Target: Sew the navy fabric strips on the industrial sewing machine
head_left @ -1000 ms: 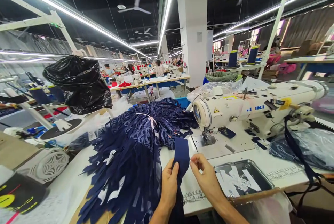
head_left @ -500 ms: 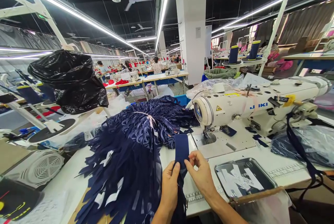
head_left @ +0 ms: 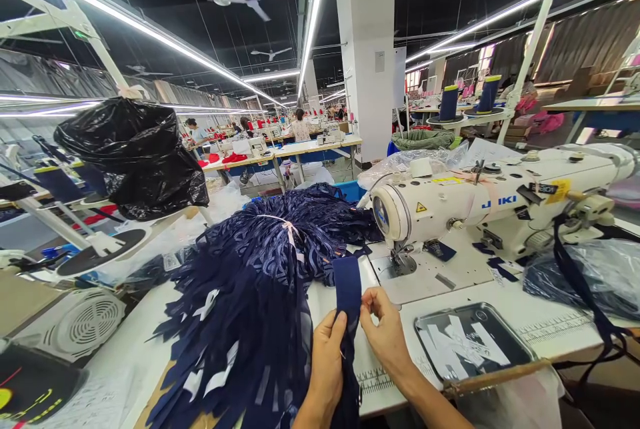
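Note:
A navy fabric strip [head_left: 348, 286] stands up flat between my hands, its end toward the sewing machine and its lower part hanging over the table's front edge. My left hand [head_left: 327, 352] is closed on its left side, thumb pressed on the front. At its right edge, the thumb and forefinger of my right hand [head_left: 387, 336] are pinched together on the border. To the left lies a big bundle of navy strips [head_left: 235, 302], tied with a pale pink band [head_left: 289, 229]. Some white labels [head_left: 225, 369] show among them.
A white sewing machine [head_left: 450, 206] stands at the right, its needle area just beyond my right hand. A black tray [head_left: 510, 342] with white labels sits at the front right. Clear plastic bags [head_left: 600, 276] lie behind it; a black plastic bag [head_left: 145, 156] hangs at left.
My right thumb has slid off the strip's front to its right edge, where it now pinches with the forefinger. My left hand and the strip have barely moved.

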The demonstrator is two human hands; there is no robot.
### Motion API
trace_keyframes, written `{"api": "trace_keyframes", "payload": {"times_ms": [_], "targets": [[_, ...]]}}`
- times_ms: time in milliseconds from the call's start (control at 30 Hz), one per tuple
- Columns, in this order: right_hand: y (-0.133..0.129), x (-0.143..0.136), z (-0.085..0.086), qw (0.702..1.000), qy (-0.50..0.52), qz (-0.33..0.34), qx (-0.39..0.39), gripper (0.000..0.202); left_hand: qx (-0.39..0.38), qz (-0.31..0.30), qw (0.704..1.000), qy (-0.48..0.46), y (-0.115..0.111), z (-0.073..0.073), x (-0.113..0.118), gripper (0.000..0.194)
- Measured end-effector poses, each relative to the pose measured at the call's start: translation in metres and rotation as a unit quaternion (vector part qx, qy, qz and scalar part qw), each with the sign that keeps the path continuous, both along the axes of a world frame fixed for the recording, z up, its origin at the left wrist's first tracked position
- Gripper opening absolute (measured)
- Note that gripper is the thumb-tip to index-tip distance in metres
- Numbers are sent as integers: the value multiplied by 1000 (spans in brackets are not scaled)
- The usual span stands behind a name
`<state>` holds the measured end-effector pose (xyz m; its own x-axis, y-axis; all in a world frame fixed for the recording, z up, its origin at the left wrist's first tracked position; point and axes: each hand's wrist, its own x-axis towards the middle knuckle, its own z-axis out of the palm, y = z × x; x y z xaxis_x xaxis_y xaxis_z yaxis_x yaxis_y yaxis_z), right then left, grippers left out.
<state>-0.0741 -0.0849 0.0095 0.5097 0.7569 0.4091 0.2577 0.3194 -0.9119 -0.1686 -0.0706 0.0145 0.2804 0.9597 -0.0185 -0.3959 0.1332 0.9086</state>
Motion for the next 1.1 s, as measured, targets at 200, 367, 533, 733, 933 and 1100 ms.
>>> {"api": "trace_keyframes", "payload": {"times_ms": [200, 367, 533, 733, 933, 1100], "targets": [[1, 0, -1, 1000, -13, -5, 14, 5, 20, -7, 1000, 1, 0, 2, 0, 36], [0, -1, -5, 998, -40, -23, 31, 6, 16, -1, 1000, 9, -1, 4, 0, 37], [-6, -2, -6, 994, -97, -31, 44, 11, 13, 19, 999, 27, 1, 0, -2, 39], [-9, -3, -5, 988, -143, -31, 58, 11, 65, 45, 995, 63, -1, 2, -2, 30], [-8, -5, -5, 984, -160, -46, 58, 12, 93, 54, 989, 99, -5, 7, -1, 32], [-8, -5, -3, 975, -200, -66, 67, 14, 108, 60, 986, 112, -4, 4, -2, 34]]}}
